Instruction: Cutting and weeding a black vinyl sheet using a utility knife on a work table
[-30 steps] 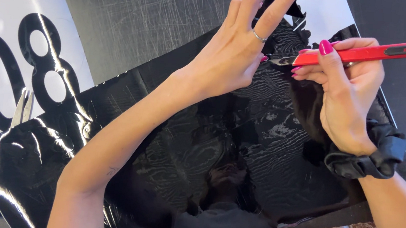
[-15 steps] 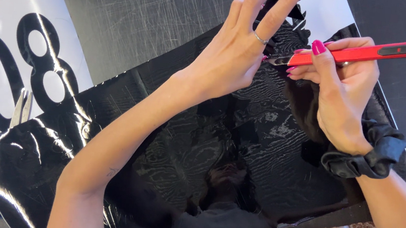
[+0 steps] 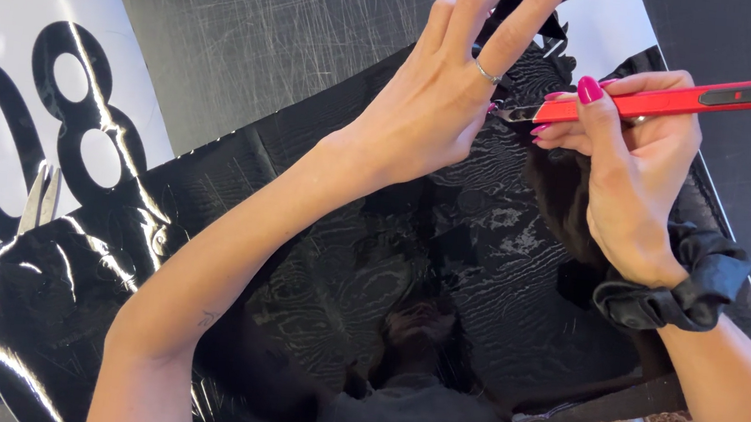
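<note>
Scratched dark cutting mat [image 3: 255, 31] fills the upper part of the frame, with a white printed sheet [image 3: 12, 42] bearing large black figures along the left edge and the closed blades of a pair of scissors [image 3: 40, 196] lying on it, their tips pointing up the frame. Spread across the middle, from lower left to upper right, is a glossy black vinyl sheet [image 3: 406, 270], creased and mirror-bright.

Left of centre, the left hand [image 3: 433, 105] reaches up from the lower left, fingers extended and pressed together at the top edge, where they appear to pinch a strip of the black film; the hold itself is partly cut off by the frame, so how firmly it is closed cannot be told. A thin ring shows on one finger.

Right of it, the right hand [image 3: 626, 172] is wrapped around a red utility knife [image 3: 657, 99], with a painted thumbnail resting on top of the body. The knife's long axis runs nearly level across the upper right of the frame, rising slightly to the right; its blade end points left, toward the left hand, and sits just beside that hand's fingers over the vinyl's far portion. A black fabric scrunchie [image 3: 683, 290] circles the right wrist.

Of the two, the right hand alone carries the cutter.
</note>
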